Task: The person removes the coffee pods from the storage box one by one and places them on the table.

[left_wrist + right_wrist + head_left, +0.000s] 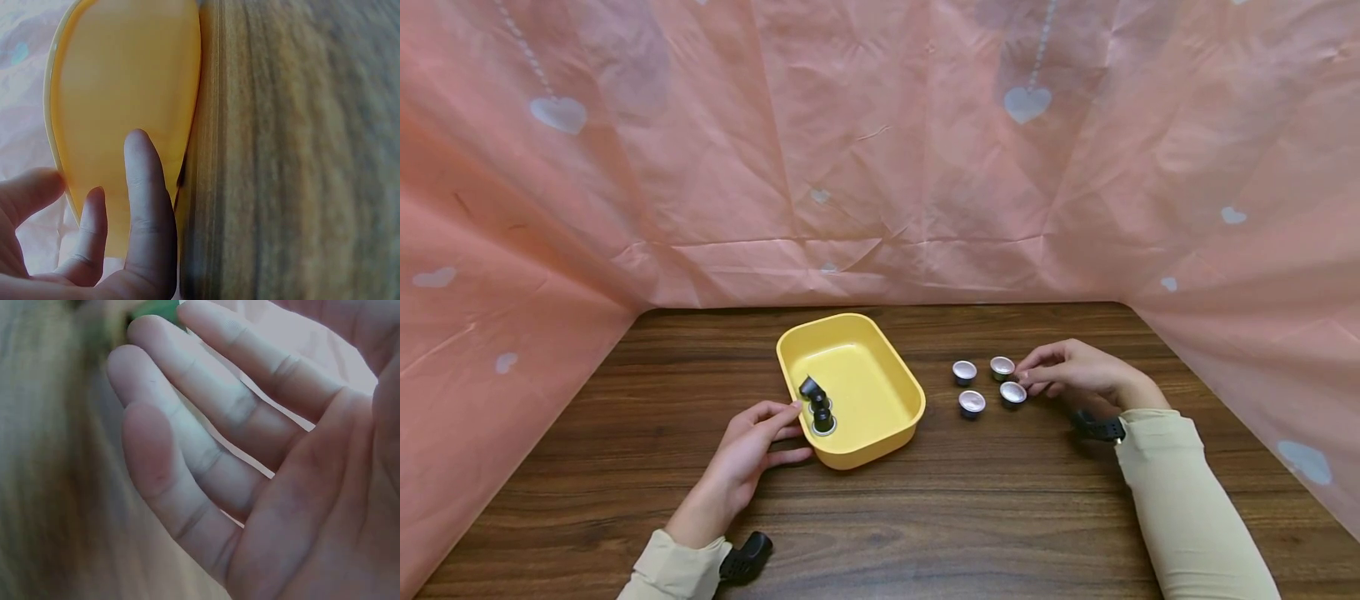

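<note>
A yellow tray [880, 446] stands left of centre on the table. My left hand [741, 454] touches its left side, with one fingertip at the rim and the other fingers extended along the outer wall. Black coffee capsules [823, 421] lie in a row inside, along the left wall. Right of the tray stand more coffee capsules with silver lids up: one at the back left [965, 372], one in front [972, 404], and two beside my right hand [1075, 371]. Its fingertips are at this right pair; any grip is hidden. A green patch [159, 309] shows past its fingers.
The dark wooden table [925, 525] runs back to a pink curtain [887, 167] with pale hearts, which also hangs on both sides. A black band [1097, 427] sits on the right wrist, and a black device [747, 558] on the left.
</note>
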### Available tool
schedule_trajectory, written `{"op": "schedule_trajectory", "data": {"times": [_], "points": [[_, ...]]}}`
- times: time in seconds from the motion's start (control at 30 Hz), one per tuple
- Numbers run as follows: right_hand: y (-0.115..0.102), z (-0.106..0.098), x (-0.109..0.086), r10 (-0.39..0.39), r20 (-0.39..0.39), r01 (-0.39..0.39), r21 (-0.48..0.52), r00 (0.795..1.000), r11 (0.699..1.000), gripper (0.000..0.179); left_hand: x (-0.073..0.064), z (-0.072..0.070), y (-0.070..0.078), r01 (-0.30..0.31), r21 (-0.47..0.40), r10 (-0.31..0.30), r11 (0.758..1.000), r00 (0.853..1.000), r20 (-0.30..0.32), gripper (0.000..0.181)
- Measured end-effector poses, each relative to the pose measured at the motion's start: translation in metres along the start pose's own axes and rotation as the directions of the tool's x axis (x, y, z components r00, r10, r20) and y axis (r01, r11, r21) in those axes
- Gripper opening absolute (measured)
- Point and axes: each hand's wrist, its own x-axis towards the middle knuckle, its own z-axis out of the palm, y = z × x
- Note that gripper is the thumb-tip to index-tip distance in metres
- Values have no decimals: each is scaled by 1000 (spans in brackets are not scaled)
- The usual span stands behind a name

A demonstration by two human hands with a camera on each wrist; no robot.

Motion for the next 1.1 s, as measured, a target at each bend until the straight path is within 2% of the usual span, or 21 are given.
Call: {"op": "schedule_trajectory", "data": {"times": [0.17, 0.23, 0.3, 0.37, 0.47, 0.53, 0.63, 0.93, 1.1], "points": [[-9, -11, -13, -14, -95, 13, -8, 995, 1000, 42, 0, 0, 0, 1, 1, -1, 1000, 1000, -3, 31], [-13, -15, -18, -42, -151, 46, 25, 988, 999, 40, 0, 0, -1, 1, 0, -1, 1000, 1000, -4, 31], [-17, -17, -21, -92, -203, 114, 102, 975, 988, 37, 0, 0, -1, 2, -1, -2, 1000, 1000, -5, 31], [-19, -19, -21, -169, -234, 220, 212, 957, 952, 32, 0, 0, -1, 3, 0, -3, 1000, 1000, -4, 32], [-23, -19, -20, -277, -252, 357, 372, 927, 857, 26, 1, 0, -1, 1, 0, -1, 1000, 1000, -2, 32], [-25, -19, -20, -327, -250, 408, 438, 911, 801, 24, 1, 0, -1, -1, 0, 1, 1000, 1000, -2, 32], [-28, -17, -18, -347, -251, 427, 481, 904, 766, 25, 1, 0, -1, -2, -1, 2, 1000, 1000, -2, 32], [-46, 0, -6, -306, -266, 403, 497, 914, 768, 22, 2, 1, 2, 5, 3, -5, 1000, 1000, -11, 32], [-60, 14, 6, -274, -275, 380, 492, 921, 783, 21, 2, 0, 2, 15, 1, -15, 1000, 1000, -10, 31]]}}
